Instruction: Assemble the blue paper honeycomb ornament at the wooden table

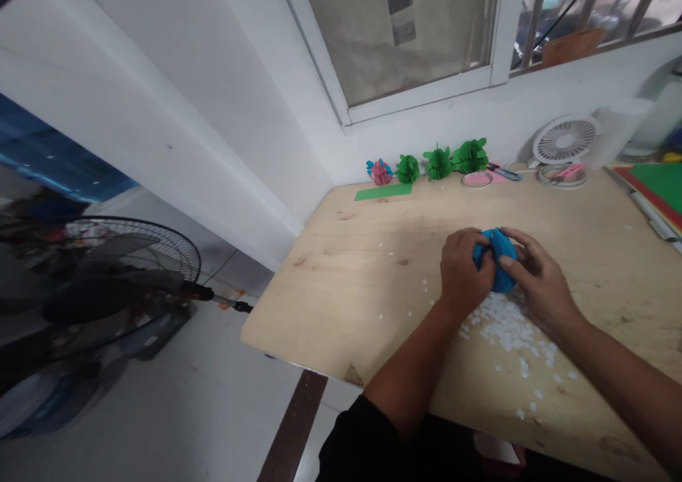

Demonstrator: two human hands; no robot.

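A blue folded paper piece [501,274] is held between my two hands above the wooden table [341,269]. My left hand [462,265] grips its left side, fingers curled around the edge. On the other side, my right hand [538,276] pinches it with thumb and fingers. Parts of the blue paper are hidden behind the fingers. Below the hands lies a scatter of small white paper bits [509,325], spreading toward the front edge of the table.
Along the wall stand a pink-and-blue paper figure [380,172] and several green paper figures [439,163], with a green paper strip [383,193] in front. Further right are a blue cutter [505,172], a small white fan [565,141] and coloured sheets [658,190]. A floor fan [133,254] stands left.
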